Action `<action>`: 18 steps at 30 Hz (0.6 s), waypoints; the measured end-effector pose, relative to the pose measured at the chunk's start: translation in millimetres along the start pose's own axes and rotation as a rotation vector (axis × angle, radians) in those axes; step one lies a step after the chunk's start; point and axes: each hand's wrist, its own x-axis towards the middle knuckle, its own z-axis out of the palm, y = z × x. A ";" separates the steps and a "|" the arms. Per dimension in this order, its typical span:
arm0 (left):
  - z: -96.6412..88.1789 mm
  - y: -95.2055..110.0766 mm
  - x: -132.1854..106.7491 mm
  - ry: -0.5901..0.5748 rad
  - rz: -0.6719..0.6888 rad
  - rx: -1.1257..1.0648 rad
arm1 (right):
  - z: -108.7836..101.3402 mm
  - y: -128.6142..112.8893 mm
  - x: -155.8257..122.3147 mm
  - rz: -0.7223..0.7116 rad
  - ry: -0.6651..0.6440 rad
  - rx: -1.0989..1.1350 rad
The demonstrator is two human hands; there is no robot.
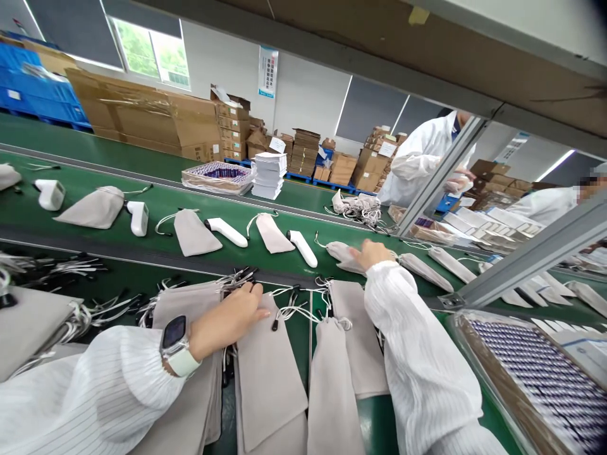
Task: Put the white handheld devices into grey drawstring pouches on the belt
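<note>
My right hand (374, 254) reaches over the green conveyor belt, its fingers closed on the end of a light grey drawstring pouch (342, 254). My left hand (237, 316), with a watch on the wrist, rests palm down at the corded top of a grey pouch (270, 379) in the near piles. Its thumb is apart from the fingers, whose tips are partly hidden. Between my arms lies a narrower gathered pouch (332, 379), overlapping a flat pouch (358, 341). On the belt, white handheld devices with black tips (303, 248) alternate with pouches (275, 234).
A slanted metal post (441, 170) stands right of my right hand, beneath an overhead shelf (379, 50). A plastic-wrapped tray of patterned small items (535, 373) lies at right. Booklets (269, 175) and another tray (218, 177) stand beyond. Two people in white work across the line.
</note>
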 end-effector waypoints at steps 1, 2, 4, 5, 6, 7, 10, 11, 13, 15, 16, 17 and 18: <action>2.3 -3.2 1.6 0.008 -0.006 0.024 | 0.7 -10.5 -11.7 -0.084 -0.225 -0.101; 4.4 -6.3 3.0 0.015 -0.003 0.041 | 1.5 -20.7 -24.3 -0.195 -0.445 -0.199; 7.2 -10.9 5.1 0.022 0.009 0.069 | 5.1 -38.2 -50.0 -0.433 -0.728 -0.331; 7.7 -11.9 5.6 0.023 0.018 0.083 | 8.2 -44.8 -61.6 -0.516 -0.785 -0.387; 7.6 -11.7 5.6 0.025 0.026 0.100 | 12.0 -49.7 -71.5 -0.578 -0.809 -0.440; 6.9 -10.3 5.1 0.032 0.032 0.121 | 16.3 -52.8 -79.0 -0.630 -0.819 -0.479; 2.6 -0.1 1.0 0.114 0.063 0.213 | 25.1 -52.5 -84.1 -0.753 -0.912 -0.415; 1.1 4.0 -0.8 0.143 0.065 0.253 | 24.9 -49.8 -79.8 -0.784 -0.975 -0.320; -0.7 10.6 -4.1 0.176 0.065 0.329 | 19.4 -41.1 -63.4 -0.793 -1.094 -0.040; -0.9 13.3 -6.2 0.183 0.071 0.384 | 10.3 -28.2 -38.7 -0.698 -1.012 0.306; -0.6 13.2 -6.7 0.190 0.082 0.403 | 6.4 -20.3 -24.7 -0.608 -0.854 0.462; -0.3 12.6 -7.0 0.201 0.099 0.413 | 3.9 -11.5 -10.5 -0.484 -0.629 0.567; -0.2 11.8 -7.1 0.207 0.117 0.412 | 3.3 -2.2 2.9 -0.340 -0.378 0.609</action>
